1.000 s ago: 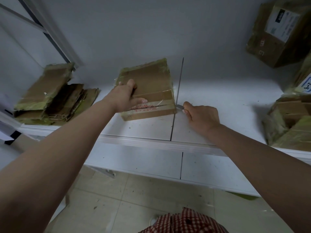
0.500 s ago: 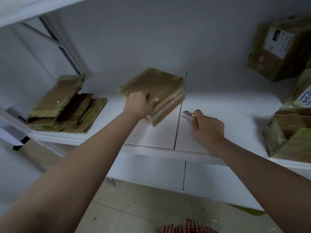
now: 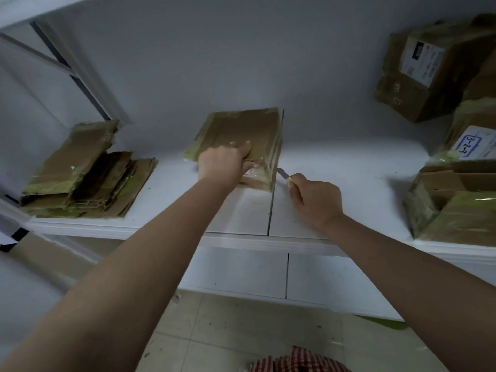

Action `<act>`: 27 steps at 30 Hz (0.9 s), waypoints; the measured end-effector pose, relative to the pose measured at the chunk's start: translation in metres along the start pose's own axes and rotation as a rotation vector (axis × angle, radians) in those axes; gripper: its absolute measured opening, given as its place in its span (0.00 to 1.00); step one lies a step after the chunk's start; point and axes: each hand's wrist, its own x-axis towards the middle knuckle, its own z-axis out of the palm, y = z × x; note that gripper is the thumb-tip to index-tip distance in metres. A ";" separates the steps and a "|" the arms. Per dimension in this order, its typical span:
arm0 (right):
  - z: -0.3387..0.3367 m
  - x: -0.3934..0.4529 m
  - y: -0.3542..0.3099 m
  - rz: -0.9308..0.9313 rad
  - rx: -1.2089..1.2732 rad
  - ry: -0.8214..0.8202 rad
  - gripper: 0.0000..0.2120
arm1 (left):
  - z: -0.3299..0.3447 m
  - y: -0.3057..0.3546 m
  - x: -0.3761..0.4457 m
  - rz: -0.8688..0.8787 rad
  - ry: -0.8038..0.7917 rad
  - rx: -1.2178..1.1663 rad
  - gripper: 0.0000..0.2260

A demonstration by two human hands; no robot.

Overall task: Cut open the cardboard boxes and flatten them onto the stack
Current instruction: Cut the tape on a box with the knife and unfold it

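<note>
Now my left hand (image 3: 224, 163) presses down on the flat brown cardboard box with green tape (image 3: 241, 140), fingers spread on top and my thumb hooked around its near edge. It sits in the middle of the white shelf (image 3: 349, 167), right beside the dark seam between the two boards. My right hand (image 3: 316, 198) is curled tight around the small silver blade (image 3: 281, 173), and its tip points at the box's near right corner. I can't tell if the tip touches the cardboard yet. On the far left of the shelf is the messy stack of flattened brown cardboard (image 3: 80, 173), where this box should go when it is opened. More brown taped boxes with white labels (image 3: 440, 63) wait on the right. I think I have to be careful here. My left thumb is close to where the blade will cut, so a slip could nick it. The tape looks shiny and slick, so the blade could skid. If I push too lightly with my left hand, the box might slide away.
</note>
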 end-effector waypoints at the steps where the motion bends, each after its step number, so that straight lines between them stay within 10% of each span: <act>1: 0.001 0.000 -0.001 -0.005 -0.010 0.003 0.13 | -0.003 0.006 0.001 -0.005 0.019 0.055 0.25; 27: 0.011 0.029 -0.015 0.135 -0.145 -0.065 0.09 | -0.017 0.018 0.020 0.061 0.040 0.227 0.13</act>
